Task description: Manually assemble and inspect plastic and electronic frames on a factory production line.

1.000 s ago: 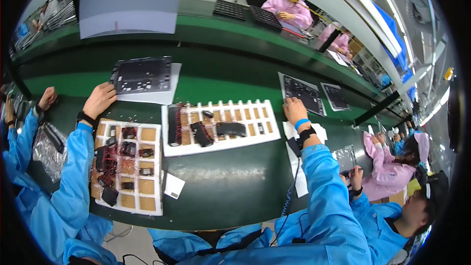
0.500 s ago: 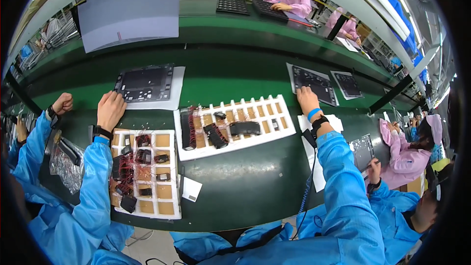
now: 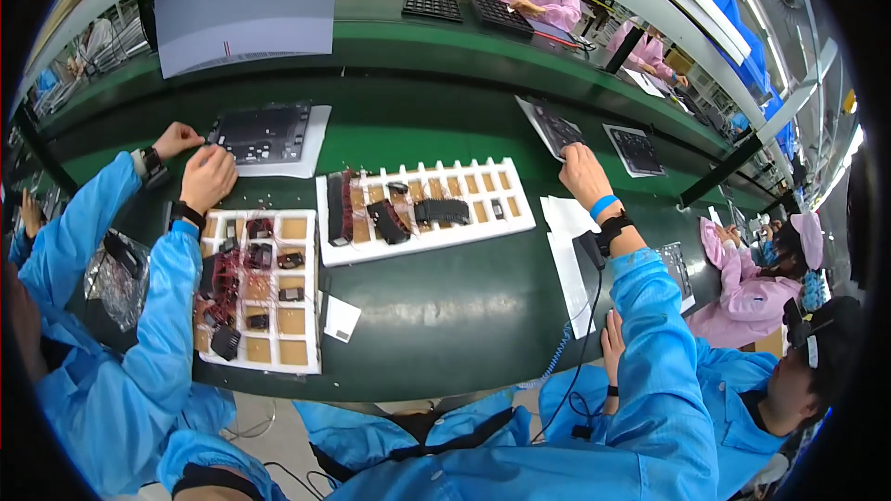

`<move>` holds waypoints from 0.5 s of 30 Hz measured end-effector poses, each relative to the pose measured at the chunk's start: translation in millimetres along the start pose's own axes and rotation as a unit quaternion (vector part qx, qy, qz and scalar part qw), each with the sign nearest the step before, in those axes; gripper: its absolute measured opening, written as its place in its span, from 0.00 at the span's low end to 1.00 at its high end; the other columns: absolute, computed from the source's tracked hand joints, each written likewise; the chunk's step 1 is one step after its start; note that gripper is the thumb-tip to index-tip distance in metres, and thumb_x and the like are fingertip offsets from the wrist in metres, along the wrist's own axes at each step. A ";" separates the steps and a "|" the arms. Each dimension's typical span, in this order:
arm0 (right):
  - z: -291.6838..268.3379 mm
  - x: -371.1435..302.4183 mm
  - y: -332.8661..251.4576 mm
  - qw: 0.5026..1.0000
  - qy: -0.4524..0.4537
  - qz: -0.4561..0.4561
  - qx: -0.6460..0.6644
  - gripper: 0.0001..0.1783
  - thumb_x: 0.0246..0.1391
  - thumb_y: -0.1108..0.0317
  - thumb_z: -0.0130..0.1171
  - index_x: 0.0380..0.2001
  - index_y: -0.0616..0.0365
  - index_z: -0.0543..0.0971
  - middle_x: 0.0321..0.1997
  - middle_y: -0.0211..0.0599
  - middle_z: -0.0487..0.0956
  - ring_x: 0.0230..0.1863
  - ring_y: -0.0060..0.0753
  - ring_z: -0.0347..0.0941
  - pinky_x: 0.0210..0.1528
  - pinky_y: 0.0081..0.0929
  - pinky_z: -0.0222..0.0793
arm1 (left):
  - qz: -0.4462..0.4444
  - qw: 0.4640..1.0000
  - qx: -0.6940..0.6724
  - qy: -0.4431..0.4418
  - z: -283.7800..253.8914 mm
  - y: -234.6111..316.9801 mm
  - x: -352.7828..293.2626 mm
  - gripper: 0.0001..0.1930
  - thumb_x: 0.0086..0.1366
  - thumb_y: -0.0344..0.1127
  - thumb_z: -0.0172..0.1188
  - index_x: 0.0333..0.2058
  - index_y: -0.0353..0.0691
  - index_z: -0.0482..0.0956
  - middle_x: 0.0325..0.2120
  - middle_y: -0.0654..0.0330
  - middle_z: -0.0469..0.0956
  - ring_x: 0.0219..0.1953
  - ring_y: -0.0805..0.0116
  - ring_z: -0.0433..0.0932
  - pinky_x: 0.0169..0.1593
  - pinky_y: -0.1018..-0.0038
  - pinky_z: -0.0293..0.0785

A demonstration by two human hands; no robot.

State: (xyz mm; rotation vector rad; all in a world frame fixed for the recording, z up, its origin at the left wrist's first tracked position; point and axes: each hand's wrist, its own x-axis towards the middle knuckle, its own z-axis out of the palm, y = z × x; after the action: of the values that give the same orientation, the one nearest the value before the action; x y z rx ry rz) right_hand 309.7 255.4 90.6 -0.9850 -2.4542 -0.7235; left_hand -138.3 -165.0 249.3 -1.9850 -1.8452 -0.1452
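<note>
My right hand [image 3: 585, 172], with a light-blue strap and a black band at the wrist, reaches far out over the right part of the bench. Its fingers are closed on the near edge of a flat black panel [image 3: 557, 128] with small pale labels. That panel looks tilted, with a white sheet at its edge. My left hand cannot be made out in the picture. Left of the panel stands a white foam tray [image 3: 422, 249] holding black parts with thin red wires. A second foam tray [image 3: 304, 292] with similar wired parts lies farther left.
A left co-worker's hands [image 3: 209, 176] are at another black panel [image 3: 264, 134]. One more panel [image 3: 636, 150] lies at far right. White sheets [image 3: 574, 274], a coiled blue cord [image 3: 557, 353] and a co-worker's hand [image 3: 612, 343] are below my right arm. A screen [image 3: 246, 14] hangs at upper left.
The panel under my right hand has gone from lying flat to tilted. At left, the co-worker's other hand has reached to the left panel. The whole view has shifted slightly.
</note>
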 end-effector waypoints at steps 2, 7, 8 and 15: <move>-16.7 4.5 -23.0 1.000 -0.010 -0.005 0.029 0.14 0.49 0.75 0.60 0.41 0.57 0.74 0.39 0.43 0.75 0.46 0.50 0.75 0.48 0.42 0.76 | -0.061 0.869 -0.491 0.008 122.8 -96.9 -1.7 0.23 0.77 0.52 0.45 0.41 0.37 0.77 0.42 0.54 0.75 0.40 0.56 0.77 0.47 0.63 0.78; -16.9 -15.0 -55.6 0.995 -0.030 0.073 0.052 0.14 0.47 0.76 0.61 0.38 0.48 0.75 0.41 0.34 0.74 0.48 0.46 0.76 0.42 0.44 0.78 | -0.064 0.266 -0.962 -0.005 311.2 -205.2 72.3 0.11 0.77 0.39 0.46 0.34 0.45 0.74 0.35 0.62 0.73 0.43 0.60 0.73 0.48 0.62 0.72; -15.2 -24.7 -57.6 0.992 -0.006 0.099 0.081 0.13 0.47 0.75 0.62 0.38 0.49 0.75 0.44 0.35 0.74 0.48 0.47 0.77 0.42 0.46 0.78 | -0.047 0.263 -0.964 -0.015 289.9 -159.5 58.7 0.11 0.77 0.38 0.47 0.36 0.43 0.74 0.36 0.60 0.74 0.44 0.60 0.74 0.48 0.62 0.72; -44.6 -42.7 -86.3 0.942 -0.004 0.272 0.195 0.13 0.52 0.75 0.61 0.41 0.53 0.73 0.47 0.42 0.76 0.40 0.60 0.78 0.40 0.53 0.75 | 0.054 0.308 -0.948 -0.058 96.1 42.4 -57.3 0.13 0.74 0.37 0.54 0.48 0.31 0.76 0.43 0.46 0.81 0.47 0.58 0.82 0.53 0.61 0.78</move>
State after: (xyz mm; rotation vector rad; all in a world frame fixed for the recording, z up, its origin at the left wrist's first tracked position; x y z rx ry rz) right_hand 283.7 153.6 75.9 -1.3976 -2.0527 -0.0443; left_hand -123.5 -183.5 132.1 -2.7489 -0.7680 -3.5452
